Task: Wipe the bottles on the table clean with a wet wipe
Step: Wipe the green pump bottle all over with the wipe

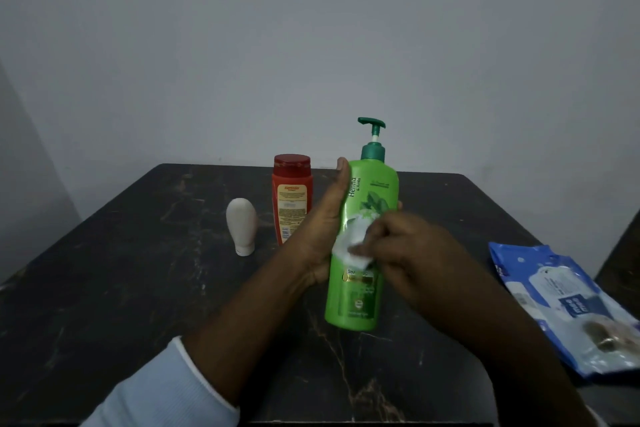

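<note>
A tall green pump bottle is held above the dark table, tilted a little to the right. My left hand grips it from the left side, thumb up along its edge. My right hand presses a small white wet wipe against the middle of the bottle's front label. Behind, a red bottle with a dark red cap stands upright. A small white bottle stands on its cap to the left of it.
A blue and white pack of wet wipes lies flat at the table's right edge. The dark marbled table ends at a pale wall behind the bottles. A light blue sleeve covers my left forearm.
</note>
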Available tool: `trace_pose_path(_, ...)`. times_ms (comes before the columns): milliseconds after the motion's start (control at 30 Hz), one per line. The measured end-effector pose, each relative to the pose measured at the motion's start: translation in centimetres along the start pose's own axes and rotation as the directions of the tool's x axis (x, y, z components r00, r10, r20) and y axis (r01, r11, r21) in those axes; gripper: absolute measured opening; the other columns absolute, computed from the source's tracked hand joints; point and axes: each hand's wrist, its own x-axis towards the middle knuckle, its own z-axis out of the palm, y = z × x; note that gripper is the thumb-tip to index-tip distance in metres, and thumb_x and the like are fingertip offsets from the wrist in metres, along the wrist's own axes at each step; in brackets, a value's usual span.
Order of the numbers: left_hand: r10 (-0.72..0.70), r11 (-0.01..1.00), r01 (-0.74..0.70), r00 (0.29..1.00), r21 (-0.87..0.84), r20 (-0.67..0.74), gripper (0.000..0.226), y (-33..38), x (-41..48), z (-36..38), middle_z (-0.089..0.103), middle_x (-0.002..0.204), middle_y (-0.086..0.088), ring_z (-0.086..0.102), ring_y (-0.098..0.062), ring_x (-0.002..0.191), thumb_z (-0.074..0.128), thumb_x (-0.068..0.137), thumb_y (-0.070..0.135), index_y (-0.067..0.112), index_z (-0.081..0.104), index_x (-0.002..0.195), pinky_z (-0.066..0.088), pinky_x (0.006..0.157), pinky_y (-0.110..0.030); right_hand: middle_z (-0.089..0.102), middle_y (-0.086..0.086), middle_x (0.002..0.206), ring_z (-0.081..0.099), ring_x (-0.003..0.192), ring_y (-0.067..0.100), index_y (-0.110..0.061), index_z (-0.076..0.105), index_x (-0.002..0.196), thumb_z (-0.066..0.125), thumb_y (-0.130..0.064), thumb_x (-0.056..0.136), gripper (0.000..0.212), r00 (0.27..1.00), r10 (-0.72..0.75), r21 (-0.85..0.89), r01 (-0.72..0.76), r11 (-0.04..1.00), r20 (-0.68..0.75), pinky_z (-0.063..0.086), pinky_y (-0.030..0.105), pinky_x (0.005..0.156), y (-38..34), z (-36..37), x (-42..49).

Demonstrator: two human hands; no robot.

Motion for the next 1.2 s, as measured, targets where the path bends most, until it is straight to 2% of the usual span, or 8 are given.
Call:
trace_pose_path(100, 0.008, 0.999, -0.009, 1.0, 0.047, 0.026, 0.081, -0.1, -0.3, 0.2, 0.075, 0.11, -0.012, 0.071, -0.026, 0.097, 0.052, 0.088, 0.08, 0.015, 0.069, 0.132, 0.056, 0.088, -0.04, 0.063, 0.013, 0.093, 0.06, 0.084, 0.029, -0.003, 0.073, 0.106, 0.053, -0.011, 0.088, 0.028, 0.931, 0.112, 0.019, -0.112, 0.994, -0.348, 0.052, 0.04, 0.07, 0.4, 0.4, 0.5)
trace_pose_path(233, 0.022, 0.995, -0.02, 1.0, 0.094, -0.016, 0.081, -0.2, -0.1, 0.3, 0.075, 0.115, -0.011, 0.071, -0.025, 0.103, 0.047, 0.09, 0.081, 0.019, 0.064, 0.139, 0.055, 0.093, -0.043, 0.061, 0.015, 0.094, 0.058, 0.084, 0.03, -0.001, 0.071, 0.111, 0.052, -0.008, 0.088, 0.03, 0.851, 0.205, 0.048, -0.208, 0.977, -0.483, 0.05, 0.044, 0.069, 0.5, 0.9, 0.8)
trace_pose_path(367, -0.004, 0.999, 0.004, 1.0, 0.035, -0.005, 0.078, 0.1, 0.0, -0.5, 0.076, 0.108, -0.012, 0.074, -0.027, 0.096, 0.049, 0.09, 0.08, 0.015, 0.074, 0.124, 0.06, 0.085, -0.04, 0.062, 0.011, 0.094, 0.058, 0.086, 0.026, -0.004, 0.073, 0.108, 0.047, -0.017, 0.092, 0.033, 0.96, 0.071, -0.006, -0.075, 0.997, -0.27, 0.05, 0.037, 0.073, -0.5, 0.3, 0.6)
trace_pose_path(500, 0.01, 0.997, -0.005, 0.998, 0.074, -0.065, 0.082, 0.0, 0.4, -0.8, 0.074, 0.117, -0.016, 0.072, -0.03, 0.108, 0.047, 0.088, 0.083, 0.014, 0.077, 0.119, 0.055, 0.099, -0.047, 0.057, 0.001, 0.105, 0.053, 0.098, 0.015, -0.02, 0.071, 0.116, 0.057, -0.015, 0.093, 0.027, 0.995, -0.002, -0.005, 0.002, 1.0, 0.104, 0.033, 0.018, 0.083, -0.4, 0.2, 0.4)
trace_pose_path(833, 0.045, 0.999, -0.043, 0.997, 0.032, -0.061, 0.076, -0.1, 0.1, 0.0, 0.076, 0.108, -0.011, 0.073, -0.026, 0.095, 0.042, 0.093, 0.078, 0.017, 0.076, 0.122, 0.057, 0.089, -0.041, 0.062, 0.007, 0.093, 0.059, 0.082, 0.023, -0.008, 0.073, 0.108, 0.054, -0.01, 0.085, 0.03, 0.954, 0.115, -0.045, -0.133, 0.99, -0.277, 0.047, 0.028, 0.067, 0.4, -0.2, 0.3)
trace_pose_path(933, 0.04, 0.998, -0.038, 0.997, 0.041, -0.067, 0.077, 0.0, 0.0, -0.4, 0.076, 0.107, -0.012, 0.073, -0.027, 0.094, 0.047, 0.089, 0.08, 0.016, 0.077, 0.119, 0.058, 0.088, -0.042, 0.062, 0.006, 0.094, 0.058, 0.084, 0.021, -0.009, 0.073, 0.108, 0.056, -0.012, 0.087, 0.027, 0.978, 0.077, -0.039, -0.086, 0.996, -0.195, 0.048, 0.029, 0.07, 0.0, -0.1, 0.2)
trace_pose_path(1100, 0.027, 0.998, -0.02, 0.994, 0.067, -0.102, 0.086, -0.1, 0.2, -0.3, 0.074, 0.115, -0.017, 0.072, -0.029, 0.103, 0.046, 0.088, 0.082, 0.01, 0.072, 0.127, 0.056, 0.094, -0.042, 0.058, -0.001, 0.108, 0.052, 0.099, 0.014, -0.022, 0.07, 0.117, 0.058, -0.017, 0.093, 0.027, 0.984, -0.062, -0.038, 0.069, 0.997, 0.166, 0.043, 0.025, 0.088, -0.4, 0.3, 0.2)
trace_pose_path(1200, 0.022, 0.998, -0.017, 0.995, 0.053, -0.093, 0.086, -0.2, 0.3, -0.3, 0.073, 0.117, -0.017, 0.072, -0.03, 0.104, 0.044, 0.09, 0.082, 0.011, 0.072, 0.128, 0.056, 0.094, -0.043, 0.058, 0.0, 0.105, 0.054, 0.096, 0.014, -0.02, 0.07, 0.116, 0.059, -0.016, 0.093, 0.026, 0.994, -0.023, -0.025, 0.026, 0.999, 0.111, 0.043, 0.024, 0.084, -0.3, 0.2, 0.2)
